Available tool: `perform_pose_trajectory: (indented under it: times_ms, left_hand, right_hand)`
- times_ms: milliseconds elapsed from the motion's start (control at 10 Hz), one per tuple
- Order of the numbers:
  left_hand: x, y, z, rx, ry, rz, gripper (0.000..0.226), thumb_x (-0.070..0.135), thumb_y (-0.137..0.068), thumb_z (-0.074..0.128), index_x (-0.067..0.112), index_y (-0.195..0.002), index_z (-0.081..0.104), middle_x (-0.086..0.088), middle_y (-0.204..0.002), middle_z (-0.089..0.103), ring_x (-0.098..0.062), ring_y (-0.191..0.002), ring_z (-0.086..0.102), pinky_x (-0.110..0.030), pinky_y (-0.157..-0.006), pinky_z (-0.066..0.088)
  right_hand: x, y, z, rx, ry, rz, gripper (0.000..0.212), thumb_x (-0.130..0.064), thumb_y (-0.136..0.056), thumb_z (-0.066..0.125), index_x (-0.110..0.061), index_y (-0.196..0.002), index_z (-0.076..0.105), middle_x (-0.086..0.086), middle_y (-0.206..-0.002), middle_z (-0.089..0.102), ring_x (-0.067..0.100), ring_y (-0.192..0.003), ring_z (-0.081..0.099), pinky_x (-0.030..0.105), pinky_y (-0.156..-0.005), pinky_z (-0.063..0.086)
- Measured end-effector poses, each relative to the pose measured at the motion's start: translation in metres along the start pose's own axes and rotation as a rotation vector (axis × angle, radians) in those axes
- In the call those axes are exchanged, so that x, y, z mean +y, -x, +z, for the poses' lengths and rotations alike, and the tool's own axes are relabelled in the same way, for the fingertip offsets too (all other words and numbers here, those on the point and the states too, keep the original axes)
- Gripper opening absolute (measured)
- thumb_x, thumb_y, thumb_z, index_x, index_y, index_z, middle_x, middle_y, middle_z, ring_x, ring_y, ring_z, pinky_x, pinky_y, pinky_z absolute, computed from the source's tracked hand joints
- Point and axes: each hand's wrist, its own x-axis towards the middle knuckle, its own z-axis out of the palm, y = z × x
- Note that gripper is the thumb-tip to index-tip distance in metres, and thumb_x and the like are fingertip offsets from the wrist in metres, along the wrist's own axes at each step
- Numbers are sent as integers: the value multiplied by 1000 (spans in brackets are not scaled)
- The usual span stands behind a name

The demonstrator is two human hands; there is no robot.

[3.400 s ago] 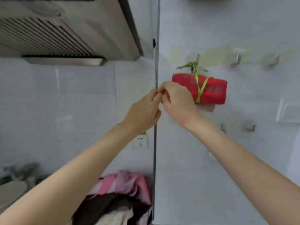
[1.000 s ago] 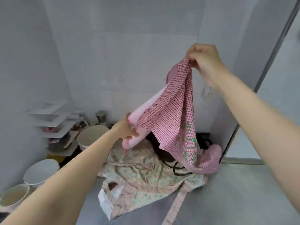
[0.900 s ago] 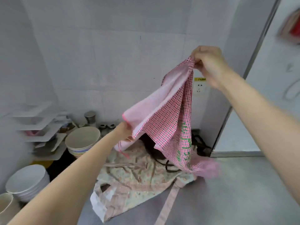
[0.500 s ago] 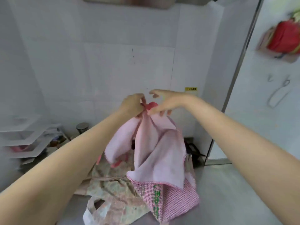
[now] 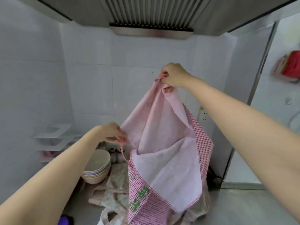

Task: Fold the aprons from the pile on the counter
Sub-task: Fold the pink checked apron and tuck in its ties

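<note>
Pink gingham apron [image 5: 164, 159] held up over the counter [image 5: 243, 207], being spread to find its edges.

Right hand [image 5: 173, 77] raised high, pinched shut on a top corner and strap end, likely so the cloth hangs free and untwists. Left hand [image 5: 112, 133] lower and to the left, fingers closed on a side edge with a thin pink tie [image 5: 123, 151] dangling below, probably pulling the width open. Pale lining facing the camera, checked side with green lettering showing at the lower hem. Bottom of apron draping onto the floral apron [image 5: 113, 187] still lying on the counter. Stacked bowls [image 5: 97, 168] just beside the pile at left, range hood [image 5: 151, 15] close overhead. Open steel surface to the right looks like the best room for laying flat.
</note>
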Motion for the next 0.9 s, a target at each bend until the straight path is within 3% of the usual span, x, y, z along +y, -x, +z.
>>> perform_pose_trajectory:
  times_ms: [100,200,300,400,500,600,700,800,900]
  left_hand:
    - [49,-6,-55,426,623,195,18,2,-96,39,-4,-94,56,-13,-69,64,-16,-45,62,-25,-40,53]
    - [120,32,-86,953,649,734,18,8,-91,37,19,-89,50,-9,-91,61,-24,-77,65,-39,-70,58]
    - [142,77,-61,1018,367,1112,34,7,-83,32,11,-109,54,-4,-93,65,-20,-84,63,-30,-77,50]
    - [101,69,-22,764,-343,1004,43,15,-79,32,-4,-110,54,-23,-105,63,-35,-92,64,-41,-77,50]
    - [68,63,16,307,-399,707,18,5,-90,34,4,-98,49,-20,-91,65,-34,-80,69,-43,-72,55]
    - [78,64,31,165,-60,516,14,6,-94,28,13,-86,37,-11,-84,55,-40,-73,70,-36,-72,52]
    - [103,69,26,174,50,480,11,12,-96,25,14,-95,36,-14,-87,51,-35,-61,69,-33,-58,52]
    - [129,83,18,240,16,578,12,18,-99,29,12,-97,39,-16,-79,50,-27,-49,63,-27,-34,49]
    - [150,98,4,274,-7,692,12,21,-100,30,14,-96,39,-10,-71,49,-15,-35,58,-23,-30,45]
  right_hand:
    - [12,-5,-34,127,-6,163,8,-6,-85,56,-4,-78,58,13,-71,51,31,-93,59,23,-52,30]
    - [8,8,-64,794,-253,95,23,-3,-89,42,2,-102,61,18,-105,61,18,-96,55,15,-66,28]
    - [22,51,-33,963,-306,-97,30,-2,-88,41,2,-114,55,21,-112,57,22,-98,53,16,-76,34]
    - [64,107,39,-358,134,78,15,-3,-92,46,3,-92,60,10,-79,59,21,-81,56,16,-55,34]
    - [83,146,81,-930,209,259,19,2,-87,48,2,-74,62,10,-81,71,20,-75,65,12,-46,36]
    - [66,138,67,-623,49,283,26,-2,-93,43,-14,-76,58,10,-99,67,31,-90,68,13,-44,39]
    - [34,122,38,-510,-740,417,40,-27,-98,46,-7,-132,42,14,-131,48,31,-69,71,20,-46,49]
    - [8,118,24,-554,-1027,337,63,-36,-90,58,-11,-141,31,6,-141,41,24,-72,71,19,-51,52]
    - [-2,114,20,-499,-914,273,56,-15,-84,70,-12,-131,40,3,-118,62,18,-70,70,17,-46,48]
